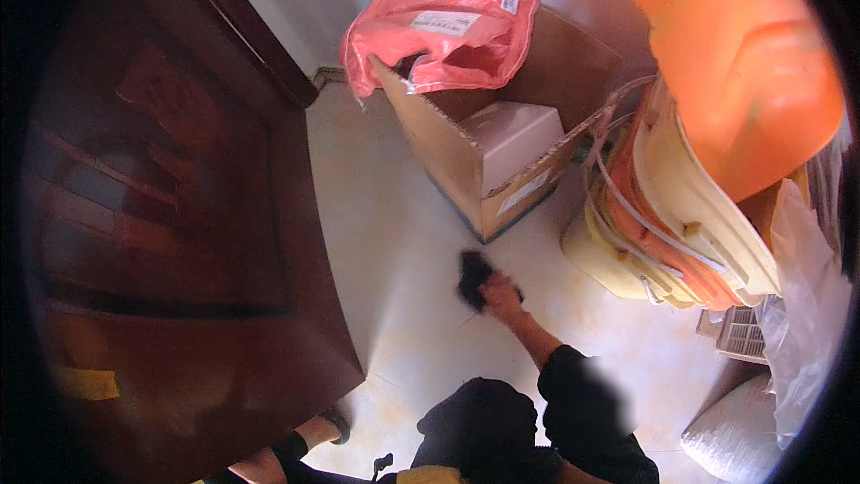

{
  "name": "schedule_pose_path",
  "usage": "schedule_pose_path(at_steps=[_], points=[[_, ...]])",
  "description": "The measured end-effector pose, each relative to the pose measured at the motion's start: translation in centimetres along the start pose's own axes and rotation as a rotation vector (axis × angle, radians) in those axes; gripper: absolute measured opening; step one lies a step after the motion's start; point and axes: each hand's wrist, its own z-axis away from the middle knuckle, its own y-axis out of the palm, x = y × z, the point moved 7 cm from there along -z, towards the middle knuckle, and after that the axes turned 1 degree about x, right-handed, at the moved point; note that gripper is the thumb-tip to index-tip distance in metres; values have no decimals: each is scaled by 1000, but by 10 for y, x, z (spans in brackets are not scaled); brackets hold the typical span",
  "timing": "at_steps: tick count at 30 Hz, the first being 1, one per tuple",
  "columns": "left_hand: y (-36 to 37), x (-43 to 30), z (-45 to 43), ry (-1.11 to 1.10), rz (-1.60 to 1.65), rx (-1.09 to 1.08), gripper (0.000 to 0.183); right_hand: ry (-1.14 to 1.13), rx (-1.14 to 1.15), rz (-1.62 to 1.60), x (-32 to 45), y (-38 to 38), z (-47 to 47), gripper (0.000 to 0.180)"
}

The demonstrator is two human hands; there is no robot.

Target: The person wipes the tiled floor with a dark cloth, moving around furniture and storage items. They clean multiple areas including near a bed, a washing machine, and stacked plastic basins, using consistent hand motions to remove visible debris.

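My right hand (502, 296) reaches out low over the pale floor, gripping a small black object (474, 277). Motion blur hides what that object is. Just beyond it stands an open cardboard box (440, 148) with a paler carton (521, 138) inside. A torn pink plastic mailer bag (443, 33) with printed labels rests across the box's far side and raised flap. My left hand is out of view.
A dark reddish-brown wooden door (302, 228) fills the left. Stacked yellow and orange plastic buckets (618, 255) lean at the right beneath an orange plastic item (746, 81). Near them are clear plastic sheeting (799, 309), a slatted vent (742, 333) and a white sack (739, 423).
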Motion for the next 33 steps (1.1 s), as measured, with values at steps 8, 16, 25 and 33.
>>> schedule_pose_path(at_steps=[8,16,25,33], points=[[-7,24,-17,-27,-87,-42,59,75,-353,-427,19,-80,-39,53],[1,51,-42,-78,-243,-51,57,-82,-616,-626,25,-70,-87,52],[-7,57,-53,-95,-325,-100,55,378,-775,-714,-97,-83,-52,54],[-55,71,-50,-112,-434,-286,51,184,-511,-357,-46,-81,-64,57]])
